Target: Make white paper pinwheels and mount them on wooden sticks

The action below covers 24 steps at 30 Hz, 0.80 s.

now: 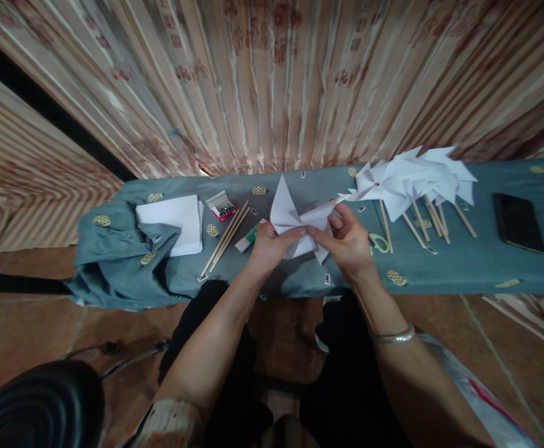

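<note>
A white paper pinwheel [285,205] with its points folded inward is held over the cloth-covered bench. My left hand [272,244] grips its lower left side, the thumb pressed near the centre. From the right, my right hand [346,239] pinches it, its thumb meeting the other at the middle. Just left of my left hand lies a green and white box [249,238], partly hidden by the hand. Green-handled scissors [380,243] lie beside my right hand, mostly covered. Whether a stick or pin is behind the paper cannot be seen.
Several finished pinwheels [411,180] on wooden sticks are heaped at the right, with a black phone [518,222] beyond. Leftward lie loose wooden sticks [227,239], an open small box of pins [221,206] and white paper sheets [183,218]. A curtain [272,93] hangs behind the bench.
</note>
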{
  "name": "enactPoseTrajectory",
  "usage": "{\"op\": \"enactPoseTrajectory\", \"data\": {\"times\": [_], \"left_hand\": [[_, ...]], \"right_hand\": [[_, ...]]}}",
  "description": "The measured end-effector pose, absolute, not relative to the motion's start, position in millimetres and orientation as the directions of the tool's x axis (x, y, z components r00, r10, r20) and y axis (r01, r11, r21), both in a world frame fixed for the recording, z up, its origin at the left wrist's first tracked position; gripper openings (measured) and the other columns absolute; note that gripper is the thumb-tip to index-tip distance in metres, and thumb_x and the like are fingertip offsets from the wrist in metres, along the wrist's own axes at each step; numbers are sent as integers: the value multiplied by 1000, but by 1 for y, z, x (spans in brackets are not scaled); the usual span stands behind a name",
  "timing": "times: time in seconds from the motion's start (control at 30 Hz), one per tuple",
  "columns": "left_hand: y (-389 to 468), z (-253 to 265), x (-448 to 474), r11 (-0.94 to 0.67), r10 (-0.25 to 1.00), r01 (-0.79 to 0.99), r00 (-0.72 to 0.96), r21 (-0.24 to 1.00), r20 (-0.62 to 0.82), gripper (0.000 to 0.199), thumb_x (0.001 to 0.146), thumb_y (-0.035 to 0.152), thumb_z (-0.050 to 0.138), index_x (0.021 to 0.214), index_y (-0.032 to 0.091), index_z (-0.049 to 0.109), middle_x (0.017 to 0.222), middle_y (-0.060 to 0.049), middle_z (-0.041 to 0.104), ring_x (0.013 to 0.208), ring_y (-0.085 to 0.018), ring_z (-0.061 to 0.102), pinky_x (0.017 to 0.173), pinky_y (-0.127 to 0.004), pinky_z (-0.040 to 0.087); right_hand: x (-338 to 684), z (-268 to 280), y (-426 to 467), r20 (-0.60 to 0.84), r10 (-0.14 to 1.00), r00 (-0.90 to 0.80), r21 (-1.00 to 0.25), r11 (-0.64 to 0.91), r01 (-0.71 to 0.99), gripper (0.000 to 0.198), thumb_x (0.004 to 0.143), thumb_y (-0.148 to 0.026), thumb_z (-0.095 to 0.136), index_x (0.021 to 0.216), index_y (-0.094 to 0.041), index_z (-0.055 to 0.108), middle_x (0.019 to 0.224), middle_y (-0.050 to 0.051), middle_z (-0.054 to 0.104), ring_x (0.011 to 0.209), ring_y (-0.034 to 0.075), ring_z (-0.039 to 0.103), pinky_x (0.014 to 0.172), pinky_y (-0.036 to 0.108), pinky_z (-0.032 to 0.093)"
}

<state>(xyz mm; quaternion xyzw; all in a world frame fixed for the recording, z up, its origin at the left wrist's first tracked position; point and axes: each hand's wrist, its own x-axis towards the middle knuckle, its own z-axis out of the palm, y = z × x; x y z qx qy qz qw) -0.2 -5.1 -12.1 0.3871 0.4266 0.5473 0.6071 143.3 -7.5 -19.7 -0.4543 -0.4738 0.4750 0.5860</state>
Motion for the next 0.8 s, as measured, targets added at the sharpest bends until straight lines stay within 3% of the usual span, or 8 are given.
{"op": "enactPoseTrajectory", "data": {"times": [0.1,0.27,0.8], "left_hand": [[-6,-12,-1,112,994,-327,35,939,-106,22,53,26,85,66,13,73,66,-2,72,60,-14,62,60,-26,51],[-7,-11,-1,118,993,-342,53,932,-107,23,52,26,85,66,13,73,66,-2,72,59,-14,62,60,-26,51],[-3,-19,-7,64,998,-224,3,972,-65,13,54,21,80,62,14,73,61,0,70,56,-13,60,56,-24,48]], "right_hand": [[145,-16,-9,58,994,92,-986,72,-150,66,58,-37,86,115,-27,53,83,-1,73,69,20,69,63,35,60],[147,-13,-10,14,997,71,-992,23,-126,73,57,-37,86,121,-25,52,79,-1,73,69,22,71,68,40,62],[142,-17,-10,56,994,99,-995,64,-80,63,58,-33,84,114,-24,56,73,-3,72,59,17,65,56,31,56]]}}
